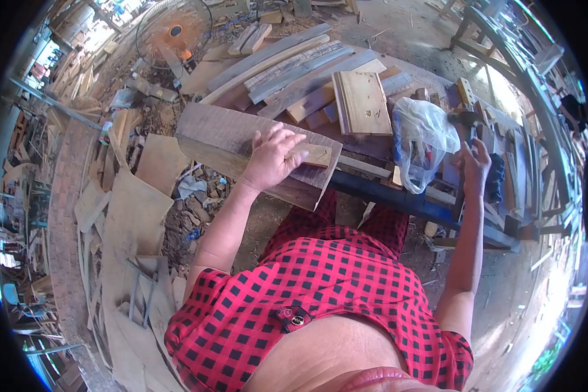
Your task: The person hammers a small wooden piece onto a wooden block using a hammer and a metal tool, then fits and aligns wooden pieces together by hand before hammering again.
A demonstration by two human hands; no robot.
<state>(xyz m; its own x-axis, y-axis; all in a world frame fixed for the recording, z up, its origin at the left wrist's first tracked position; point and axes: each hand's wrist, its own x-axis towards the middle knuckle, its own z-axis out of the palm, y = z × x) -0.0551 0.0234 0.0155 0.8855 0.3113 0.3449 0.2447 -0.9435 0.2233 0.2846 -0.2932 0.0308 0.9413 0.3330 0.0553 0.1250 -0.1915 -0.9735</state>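
My left hand (277,157) rests on top of a thick wooden beam (215,127), its fingers curled over a small, light wood piece (318,155). That piece lies on the beam near its right end, and the hand covers part of it. Off to the right, my right hand (475,163) is raised and wrapped round a hammer (465,119) with a dark head, which stands above the fist. Just left of the hammer is a clear plastic bag (421,140) whose contents are hard to make out.
Stacked boards (300,72) and a pale panel (362,101) lie beyond the beam. A dark metal bar (392,196) runs below the bag. At upper left is a round fan (175,31). Plywood sheets (134,215) and wood scraps cover the left floor.
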